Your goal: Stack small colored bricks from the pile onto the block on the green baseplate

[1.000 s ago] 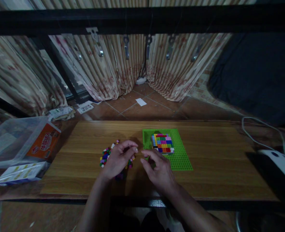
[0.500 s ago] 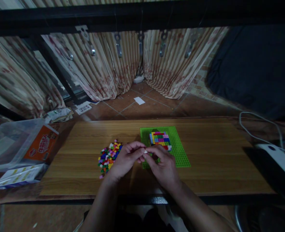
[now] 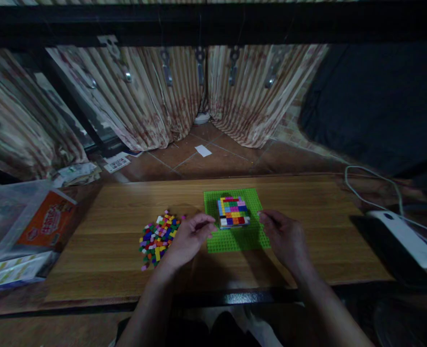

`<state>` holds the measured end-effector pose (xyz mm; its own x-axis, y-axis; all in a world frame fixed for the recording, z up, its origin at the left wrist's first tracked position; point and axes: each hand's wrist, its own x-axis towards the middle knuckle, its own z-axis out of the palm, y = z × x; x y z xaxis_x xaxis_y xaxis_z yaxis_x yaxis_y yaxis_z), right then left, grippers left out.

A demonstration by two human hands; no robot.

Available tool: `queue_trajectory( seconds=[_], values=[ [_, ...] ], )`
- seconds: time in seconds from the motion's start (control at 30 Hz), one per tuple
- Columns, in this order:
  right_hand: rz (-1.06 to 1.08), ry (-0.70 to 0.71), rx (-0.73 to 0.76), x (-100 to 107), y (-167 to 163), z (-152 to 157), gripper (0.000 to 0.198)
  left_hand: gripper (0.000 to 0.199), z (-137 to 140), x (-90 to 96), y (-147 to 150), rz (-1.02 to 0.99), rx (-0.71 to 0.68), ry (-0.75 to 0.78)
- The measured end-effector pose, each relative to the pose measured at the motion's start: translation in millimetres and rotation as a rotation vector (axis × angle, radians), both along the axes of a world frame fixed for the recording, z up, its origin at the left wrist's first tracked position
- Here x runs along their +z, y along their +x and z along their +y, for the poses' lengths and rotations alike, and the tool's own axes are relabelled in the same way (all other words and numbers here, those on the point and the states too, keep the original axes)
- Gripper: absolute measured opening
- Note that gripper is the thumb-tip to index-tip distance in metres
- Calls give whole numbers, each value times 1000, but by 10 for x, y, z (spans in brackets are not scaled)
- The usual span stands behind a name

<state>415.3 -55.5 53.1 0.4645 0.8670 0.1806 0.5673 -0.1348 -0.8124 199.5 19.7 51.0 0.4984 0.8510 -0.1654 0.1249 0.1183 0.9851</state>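
Note:
A block build of multicoloured toy bricks [image 3: 233,211] stands on the green studded baseplate [image 3: 235,243]. My left hand [image 3: 190,237] is at the baseplate's left edge, its fingers loosely curled and a gap between thumb and forefinger. Nothing shows in it. Over the right edge of the plate, my right hand [image 3: 286,238] is closed in a pinch, with a small whitish brick [image 3: 260,213] just showing at the fingertips. A heap of loose small bricks [image 3: 157,243] in many colours lies left of my left hand, partly behind it.
The wooden table [image 3: 126,202] carries the plate and bricks. At its left are a clear plastic bin [image 3: 7,207] with an orange label and a white box [image 3: 16,272]. On the right lie a white device [image 3: 408,236] and a pale cable [image 3: 372,168].
My hands have parted. The right hand has moved right, off the build, with the whitish brick; the left has stayed near the plate's left edge. The view has shifted slightly.

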Motion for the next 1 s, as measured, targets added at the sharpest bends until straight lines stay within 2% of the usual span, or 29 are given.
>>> queue_trajectory(
  seconds=[0.1,0.2,0.4,0.63,0.73,0.83,0.93,1.0],
  values=[
    [-20,-160,-8,-51,122,-19,37,18,21,-58,39,33,6,51],
    [-20,-219,21,-92,82,-7,36,18,28,-131,85,66,24,95],
    [-72,-253,-5,-91,-63,35,37,24,2,-250,184,92,55,143],
    [-72,-203,-51,-105,-153,46,36,25,-18,-239,227,100,70,153],
    [126,-181,-73,-185,-142,74,37,24,-17,-228,232,108,79,138],
    [446,-199,-111,-241,-120,114,40,26,-17,-232,232,130,86,135],
    [699,-243,-147,-233,-94,146,40,33,-19,-253,229,141,83,143],
    [787,-264,-144,-208,-74,157,38,39,-21,-270,230,128,80,140]
  ],
)
